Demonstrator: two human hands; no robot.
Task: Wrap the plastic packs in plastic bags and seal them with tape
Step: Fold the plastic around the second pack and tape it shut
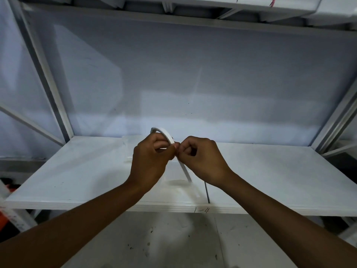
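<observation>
Tape roll (pixel 167 134): a thin white ring, standing on edge in the air above the shelf board. Its upper arc is rising past the left knuckles and its lower arc is slanting down toward the near right. It is not touching the board.
Left hand (pixel 150 161): gripping the ring, fingers curling round its upper-left stretch and carrying its weight.
Right hand (pixel 201 159): pinching at the ring's rim with thumb and forefinger, just where the two hands are meeting. Whether a loose tape end is sitting between the fingertips is too small to tell.
Bagged pack (pixel 173 183): clear, glossy plastic lying flat on the board directly beneath both hands, running from behind the left hand toward the near edge. Its outline is hard to trace, and I cannot tell pack from bag.
Shelf board (pixel 270 180): white and carrying the plastic, with "1-4" handwritten on its front edge.
Deciding relation: the pinch point is sitting on the ring's right side, so any strip would probably be coming off rightward, its long axis running left to right between the hands. The plastic is lying below the grip, not beside it. The right hand is nearer the peel point, and the left is anchoring.
Step in hand: probably working the tape's end loose, ahead of drawing out a length and lowering it onto the plastic.
Risk: the thin ring may be twisting in the left hand's hold as the strip pulls.
</observation>
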